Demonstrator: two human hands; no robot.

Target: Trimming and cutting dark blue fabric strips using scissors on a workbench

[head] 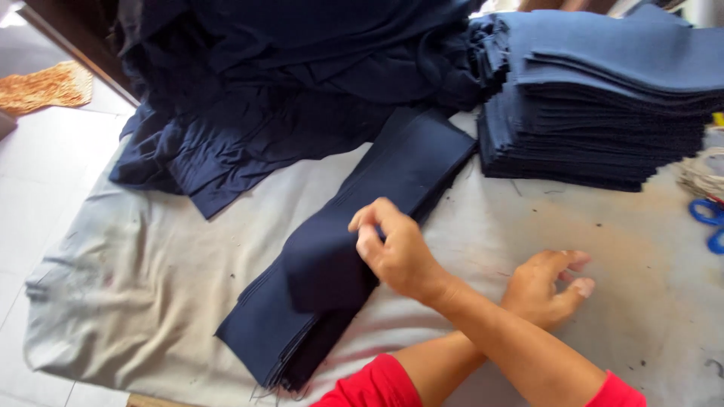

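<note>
A long, narrow stack of dark navy cut fabric strips (354, 249) lay on the table in front of me, its long axis running on a diagonal from the near left, by my body, up toward the far right, where its far end stopped just short of the tall pile of grey-blue folded cloth pieces (596, 105). The near end pointed at the table's front edge, its layered edges fanned a little and a few loose threads showing.

My arms were crossed at the forearms. My right hand (396, 249) reached over to the left and was closed in a pinch on the top piece of the stack, fingers bent around its folded-over edge near the middle of the strip's length, so that piece bulged up from the ones beneath. My left hand (547, 286) lay to the right of it on the bare cover, palm down, fingers loosely curled and holding nothing, well apart from the stack.

The table wore a stained, pale grey cloth cover (151, 286). Behind the stack sat a rumpled heap of dark navy fabric (264, 90), touching the strip's far end. At the right edge, blue-handled scissors (709, 222) peeked in, beside a tangle of pale cord (701, 177).
</note>
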